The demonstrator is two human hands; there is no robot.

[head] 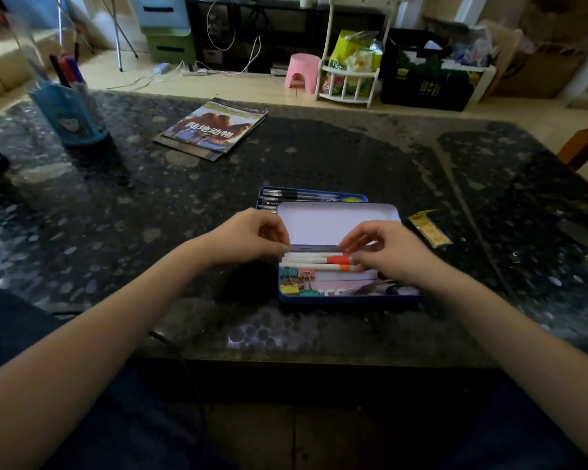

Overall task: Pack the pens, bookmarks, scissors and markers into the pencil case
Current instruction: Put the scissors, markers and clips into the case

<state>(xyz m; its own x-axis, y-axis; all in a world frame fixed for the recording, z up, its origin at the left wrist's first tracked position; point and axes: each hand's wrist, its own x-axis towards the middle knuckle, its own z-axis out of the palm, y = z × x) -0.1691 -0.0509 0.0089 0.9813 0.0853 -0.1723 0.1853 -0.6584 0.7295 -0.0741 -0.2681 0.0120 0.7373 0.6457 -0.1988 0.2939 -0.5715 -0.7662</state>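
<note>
We pinch the case's hinged edge with both the left hand (252,237) and right hand (387,252), markers (316,261) seated in the pencil case (347,298), and next we need the bookmarks (429,228) beside it.

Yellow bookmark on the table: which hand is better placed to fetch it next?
Right. The yellow bookmark lies just beyond the right hand, right of the pencil case; the left hand would have to cross it.

Dark speckled stone tabletop (353,157), glossy, reflecting light. Beyond it pale tiled floor (238,84). Pink plastic stool (302,70) beside a white tiered rack (348,81) with snack bags. Black box (428,84) just right of the rack. Green and blue drawer units (168,32) far left, cables (218,45) trailing near them.
</note>
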